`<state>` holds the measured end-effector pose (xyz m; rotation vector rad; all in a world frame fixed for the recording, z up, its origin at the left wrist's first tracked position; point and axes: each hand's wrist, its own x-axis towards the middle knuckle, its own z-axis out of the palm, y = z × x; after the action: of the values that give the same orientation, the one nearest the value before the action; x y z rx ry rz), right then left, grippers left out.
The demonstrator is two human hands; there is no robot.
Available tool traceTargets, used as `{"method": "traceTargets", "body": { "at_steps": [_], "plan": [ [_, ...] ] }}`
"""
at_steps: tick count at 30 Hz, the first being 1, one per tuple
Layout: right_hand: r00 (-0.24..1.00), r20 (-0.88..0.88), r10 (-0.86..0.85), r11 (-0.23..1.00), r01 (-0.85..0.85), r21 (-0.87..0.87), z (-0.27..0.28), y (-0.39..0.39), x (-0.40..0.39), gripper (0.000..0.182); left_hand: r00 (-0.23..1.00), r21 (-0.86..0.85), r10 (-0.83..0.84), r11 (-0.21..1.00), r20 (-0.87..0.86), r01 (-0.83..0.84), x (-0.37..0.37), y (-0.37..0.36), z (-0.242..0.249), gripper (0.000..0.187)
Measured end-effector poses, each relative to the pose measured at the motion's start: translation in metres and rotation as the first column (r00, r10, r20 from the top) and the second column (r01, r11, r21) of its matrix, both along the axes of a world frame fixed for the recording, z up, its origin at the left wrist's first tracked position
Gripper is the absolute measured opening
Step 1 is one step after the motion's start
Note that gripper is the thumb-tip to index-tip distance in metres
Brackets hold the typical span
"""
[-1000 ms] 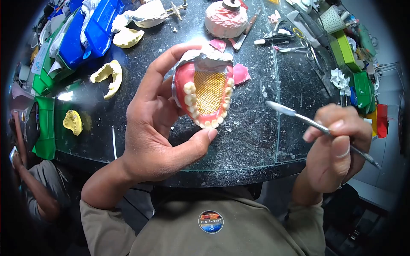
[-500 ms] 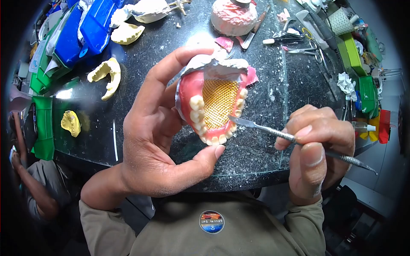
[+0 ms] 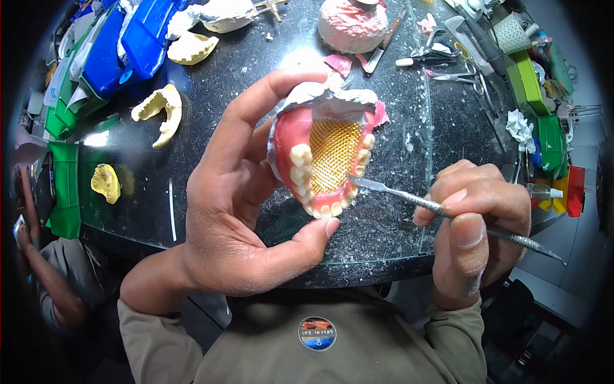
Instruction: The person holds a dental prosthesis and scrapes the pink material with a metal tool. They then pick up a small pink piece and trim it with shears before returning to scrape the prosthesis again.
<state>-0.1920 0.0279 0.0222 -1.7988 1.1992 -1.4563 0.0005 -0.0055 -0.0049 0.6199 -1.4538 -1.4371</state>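
The left hand (image 3: 236,211) grips the denture model (image 3: 323,157) w/ thumb under the front teeth and a finger curled over the back, held up above the black counter (image 3: 211,160). The right hand (image 3: 476,221) is closed around a thin metal tool (image 3: 422,203), pinched like a pencil. The tool's flat tip touches the pink gum just by the small teeth on the model's right side.

To do this bit well, I think: keep the left hand very steady, maybe rest both wrists on smth. Push the tip soft and slow, tiny strokes, so it doesn't slip and poke a tooth loose or scratch the gold net.

The model looks like this: red-pink gum in a U shape, a row of white-yellow teeth around it, a gold mesh in the middle, and a grey-white plaster base behind. The gum looks smooth & shiny.

On the counter nearby lie yellow teeth casts (image 3: 160,112), well apart from the hands.
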Motion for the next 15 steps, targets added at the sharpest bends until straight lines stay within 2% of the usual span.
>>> {"method": "traceTargets", "body": {
  "at_steps": [15],
  "plan": [
    [0.999, -0.020, 0.026, 1.000, -0.026, -0.001, -0.0028, -0.0005, -0.0012, 0.028, 1.000, -0.019, 0.003, 1.000, 0.024, -0.003, -0.0007, -0.0005, -0.0002, 0.089]
  ]
}}
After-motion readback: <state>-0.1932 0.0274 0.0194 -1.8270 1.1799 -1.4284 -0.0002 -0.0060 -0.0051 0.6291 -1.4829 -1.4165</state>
